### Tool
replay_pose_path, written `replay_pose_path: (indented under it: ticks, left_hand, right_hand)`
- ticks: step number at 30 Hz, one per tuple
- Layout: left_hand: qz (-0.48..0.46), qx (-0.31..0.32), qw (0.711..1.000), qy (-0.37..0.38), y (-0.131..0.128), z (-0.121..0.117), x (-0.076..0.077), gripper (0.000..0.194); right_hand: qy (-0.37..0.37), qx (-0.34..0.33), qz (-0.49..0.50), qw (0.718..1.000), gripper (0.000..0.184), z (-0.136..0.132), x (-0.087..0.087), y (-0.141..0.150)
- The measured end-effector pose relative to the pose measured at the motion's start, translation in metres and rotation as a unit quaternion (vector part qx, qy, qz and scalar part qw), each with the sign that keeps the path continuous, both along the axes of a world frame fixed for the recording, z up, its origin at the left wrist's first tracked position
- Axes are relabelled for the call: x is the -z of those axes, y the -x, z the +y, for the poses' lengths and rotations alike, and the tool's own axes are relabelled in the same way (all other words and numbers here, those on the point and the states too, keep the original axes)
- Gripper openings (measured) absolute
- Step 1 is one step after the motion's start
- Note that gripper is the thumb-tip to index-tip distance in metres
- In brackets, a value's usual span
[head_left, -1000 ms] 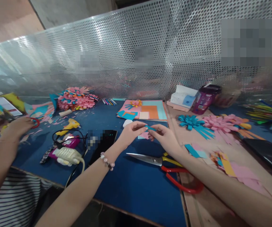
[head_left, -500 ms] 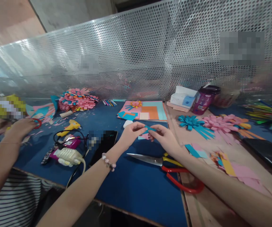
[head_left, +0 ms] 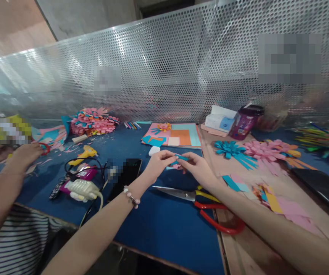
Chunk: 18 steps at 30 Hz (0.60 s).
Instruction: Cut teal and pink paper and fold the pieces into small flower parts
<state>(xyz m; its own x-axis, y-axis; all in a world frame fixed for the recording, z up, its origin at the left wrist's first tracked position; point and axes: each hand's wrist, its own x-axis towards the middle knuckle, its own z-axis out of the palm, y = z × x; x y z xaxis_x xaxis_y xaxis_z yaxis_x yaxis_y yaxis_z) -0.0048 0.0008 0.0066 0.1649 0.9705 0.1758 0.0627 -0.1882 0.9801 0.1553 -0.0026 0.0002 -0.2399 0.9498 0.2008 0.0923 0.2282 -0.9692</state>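
Between the fingertips of both hands is a small piece of blue paper (head_left: pixel 183 158), partly covered by the fingers. My left hand (head_left: pixel 159 164) pinches its left end, and my right hand (head_left: pixel 198 168) pinches the right end. Below and behind the fingers, pale blue and pink paper shows on the table. A pair of scissors (head_left: pixel 178 193) with red handles lies under my right wrist, blades pointing left. Just behind my left hand sits a small white object (head_left: pixel 154 151).
Paper flowers (head_left: pixel 229 149) and paper scraps (head_left: pixel 276 200) lie at right, near a purple cup (head_left: pixel 245 122). Stacked coloured paper (head_left: pixel 181 135) is at the back. Left are a phone (head_left: pixel 128 175), a yellow glue gun (head_left: pixel 84 154) and a co-worker's hand (head_left: pixel 27 156) with red-handled scissors.
My fingers have shifted slightly on the blue paper, and more of its flat strip shows now. The scissors and the other things stay in place.
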Motion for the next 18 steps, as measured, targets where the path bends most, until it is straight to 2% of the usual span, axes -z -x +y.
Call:
replay_pose_path:
  ticks: [7,18]
  left_hand:
    - [-0.002,0.003,1.000,-0.005,0.0005,0.0008,0.0002,0.026]
    - [0.016,-0.002,0.999,-0.030,0.0016,0.0020,0.0003,0.026]
  right_hand:
    - [0.014,-0.016,0.012,1.000,0.030,0.0048,0.0050,-0.0014]
    - [0.020,-0.003,0.002,1.000,0.028,0.0023,-0.0010,-0.0013]
